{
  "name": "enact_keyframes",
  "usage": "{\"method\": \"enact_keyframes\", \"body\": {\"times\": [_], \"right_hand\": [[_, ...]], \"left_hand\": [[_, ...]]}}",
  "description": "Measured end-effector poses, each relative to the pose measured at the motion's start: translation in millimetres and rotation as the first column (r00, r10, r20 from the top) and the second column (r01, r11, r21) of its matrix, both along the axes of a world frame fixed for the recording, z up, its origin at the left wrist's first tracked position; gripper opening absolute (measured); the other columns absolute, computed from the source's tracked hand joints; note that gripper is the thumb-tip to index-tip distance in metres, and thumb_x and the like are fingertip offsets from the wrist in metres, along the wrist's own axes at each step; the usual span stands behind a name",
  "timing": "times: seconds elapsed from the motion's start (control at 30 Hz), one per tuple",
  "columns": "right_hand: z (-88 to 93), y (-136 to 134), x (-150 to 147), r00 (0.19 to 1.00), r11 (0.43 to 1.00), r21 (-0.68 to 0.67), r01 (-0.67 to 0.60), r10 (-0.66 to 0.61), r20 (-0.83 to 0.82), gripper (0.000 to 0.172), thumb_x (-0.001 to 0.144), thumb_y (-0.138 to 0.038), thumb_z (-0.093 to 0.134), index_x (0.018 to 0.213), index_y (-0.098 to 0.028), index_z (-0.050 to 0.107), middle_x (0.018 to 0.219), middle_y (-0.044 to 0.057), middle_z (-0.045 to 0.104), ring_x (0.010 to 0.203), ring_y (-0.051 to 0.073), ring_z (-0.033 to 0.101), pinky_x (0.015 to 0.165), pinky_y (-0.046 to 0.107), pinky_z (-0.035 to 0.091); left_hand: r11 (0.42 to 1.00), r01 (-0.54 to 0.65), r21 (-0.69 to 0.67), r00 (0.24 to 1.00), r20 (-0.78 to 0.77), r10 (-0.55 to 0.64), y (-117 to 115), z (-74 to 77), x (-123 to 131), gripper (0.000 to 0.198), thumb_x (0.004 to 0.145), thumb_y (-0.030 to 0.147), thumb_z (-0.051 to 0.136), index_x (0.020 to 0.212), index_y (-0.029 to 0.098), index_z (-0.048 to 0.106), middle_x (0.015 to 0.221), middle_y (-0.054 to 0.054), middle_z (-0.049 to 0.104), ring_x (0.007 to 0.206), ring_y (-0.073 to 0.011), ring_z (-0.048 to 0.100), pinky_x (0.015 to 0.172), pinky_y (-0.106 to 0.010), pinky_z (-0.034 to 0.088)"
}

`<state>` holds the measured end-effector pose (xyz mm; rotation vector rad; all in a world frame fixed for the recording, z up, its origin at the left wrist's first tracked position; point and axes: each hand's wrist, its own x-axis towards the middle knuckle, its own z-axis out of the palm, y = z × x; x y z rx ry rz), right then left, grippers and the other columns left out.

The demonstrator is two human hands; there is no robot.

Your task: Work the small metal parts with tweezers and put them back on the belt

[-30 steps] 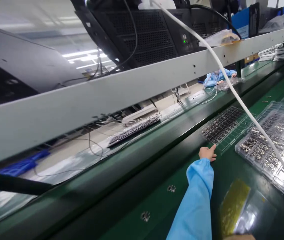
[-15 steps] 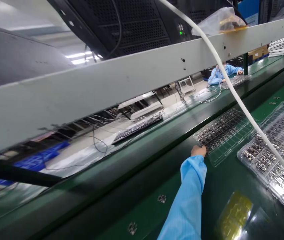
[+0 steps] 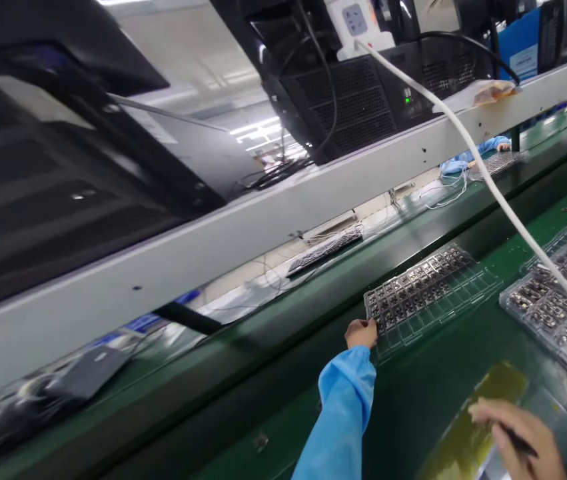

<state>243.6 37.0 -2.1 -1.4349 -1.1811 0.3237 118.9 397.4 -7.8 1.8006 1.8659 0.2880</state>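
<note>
My left hand (image 3: 362,333), in a light blue sleeve, reaches out over the green bench and grips the near left corner of a clear plastic tray (image 3: 426,293) with several small dark metal parts in its pockets. My right hand (image 3: 520,430) is low at the bottom right, fingers curled around a thin dark tool (image 3: 518,442). It hovers over a yellow-green sheet (image 3: 483,407) lying on the bench.
A stack of clear trays with parts (image 3: 560,310) lies at the right. A white cable (image 3: 493,183) slants down from a grey shelf beam (image 3: 283,213) carrying black equipment. Another person's blue sleeve (image 3: 463,160) and a keyboard (image 3: 326,248) show across the line.
My left hand went from resting flat beside the tray to gripping its corner. My right hand with the tool has come into view. The view has swung left and up.
</note>
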Motion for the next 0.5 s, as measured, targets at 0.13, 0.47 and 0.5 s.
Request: {"method": "enact_keyframes", "body": {"times": [0.13, 0.47, 0.5], "right_hand": [[18.9, 50.6, 44.6, 0.974, 0.987, -0.042, 0.155, -0.146, 0.171, 0.027, 0.087, -0.02, 0.037, 0.097, -0.016, 0.062, 0.088, 0.009, 0.068, 0.081, 0.02, 0.065, 0.077, 0.03, 0.05], [19.3, 171.4, 99.3, 0.958, 0.71, -0.658, 0.25, -0.084, 0.273, 0.027, 0.087, -0.03, 0.056, 0.105, -0.01, 0.057, 0.104, 0.01, 0.06, 0.09, 0.021, 0.06, 0.078, 0.038, 0.05], [17.4, 174.0, 96.6, 0.964, 0.708, -0.666, 0.235, -0.08, 0.255, 0.029, 0.088, -0.031, 0.055, 0.109, -0.011, 0.055, 0.108, 0.009, 0.058, 0.092, 0.02, 0.059, 0.078, 0.038, 0.05]], "left_hand": [[0.998, -0.034, 0.048, 0.998, -0.045, 0.036, -17.4, 11.2, -66.8, 0.027, 0.087, 0.035, 0.051, 0.102, 0.014, 0.057, 0.095, -0.005, 0.061, 0.077, -0.0147, 0.06, 0.069, -0.033, 0.051], [0.982, -0.154, 0.108, 0.982, -0.095, 0.165, -64.0, 16.3, -176.7, 0.024, 0.085, 0.034, 0.053, 0.098, 0.014, 0.059, 0.095, -0.005, 0.062, 0.082, -0.0163, 0.06, 0.072, -0.034, 0.05], [0.978, -0.171, 0.116, 0.979, -0.089, 0.182, -68.4, 14.7, -181.6, 0.024, 0.085, 0.033, 0.053, 0.098, 0.014, 0.059, 0.095, -0.005, 0.061, 0.083, -0.0164, 0.06, 0.072, -0.034, 0.05]]}}
